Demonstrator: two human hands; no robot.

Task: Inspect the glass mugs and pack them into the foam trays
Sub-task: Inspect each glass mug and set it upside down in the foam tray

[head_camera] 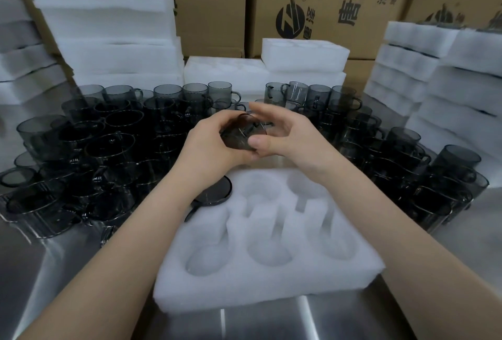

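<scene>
I see the left hand (209, 146) and right hand (285, 136) fingers curled round the tilted mug (240, 136), held over the foam tray's (271, 288) far edge.

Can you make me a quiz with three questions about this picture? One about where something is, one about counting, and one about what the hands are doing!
1. Where does the packed mug sit in the foam tray?
A. far-left pocket
B. near-right pocket
C. middle of the near row

2. How many pockets does the tray have?
A. four
B. six
C. nine

3. What is happening to the held mug?
A. it stands on the table
B. both hands hold it
C. it lies in a cardboard box

Answers:
1 A: its dark rim fills the far-left pocket.
2 B: there are two rows of three.
3 B: the left hand and right hand hold it above the tray's far edge.
</scene>
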